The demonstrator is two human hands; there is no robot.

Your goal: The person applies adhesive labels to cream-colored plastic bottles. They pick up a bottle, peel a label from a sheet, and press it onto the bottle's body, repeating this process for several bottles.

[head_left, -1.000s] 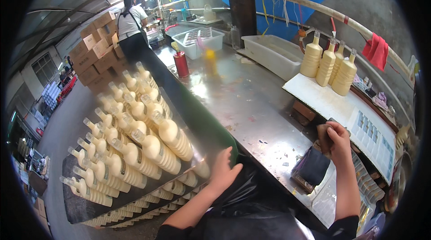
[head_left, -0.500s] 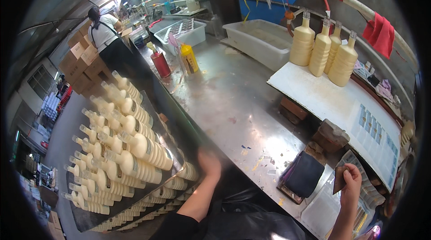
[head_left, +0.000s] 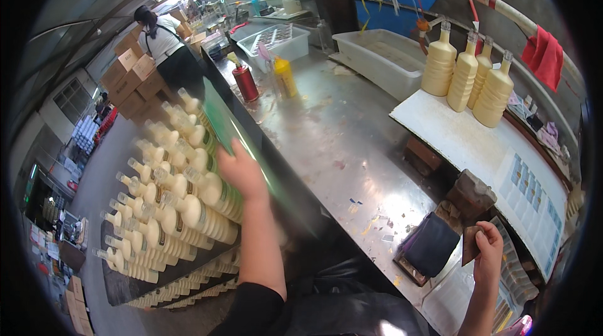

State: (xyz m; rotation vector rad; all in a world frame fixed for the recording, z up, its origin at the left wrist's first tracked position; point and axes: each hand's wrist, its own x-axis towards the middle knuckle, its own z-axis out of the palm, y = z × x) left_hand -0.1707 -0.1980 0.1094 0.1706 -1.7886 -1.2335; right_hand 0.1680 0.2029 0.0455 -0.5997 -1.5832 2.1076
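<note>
My left hand point(head_left: 244, 169) is raised beside the rack of bottles, its fingers closed at the edge of a blurred green panel point(head_left: 221, 113). The panel stands between the bottles and the metal table. Cream ribbed bottles point(head_left: 201, 207) with clear necks fill the rack to my left in tight rows. At the right, my right hand point(head_left: 488, 254) pinches a small flat brown piece, like a scraper point(head_left: 470, 245), between thumb and fingers. Just left of that hand, a dark cloth-covered pad point(head_left: 430, 245) lies on the table.
Several cream bottles point(head_left: 460, 78) stand on a raised white board point(head_left: 433, 119) at the right. A brown block point(head_left: 470, 190) sits by its near edge. White tubs point(head_left: 378, 63), a red bottle point(head_left: 245, 83) and a yellow bottle point(head_left: 285, 78) are farther back. Another person point(head_left: 164, 41) stands by cardboard boxes.
My left hand has risen and moved forward from low beside the rack, and the green panel shows higher and brighter. My right hand still holds the brown piece.
</note>
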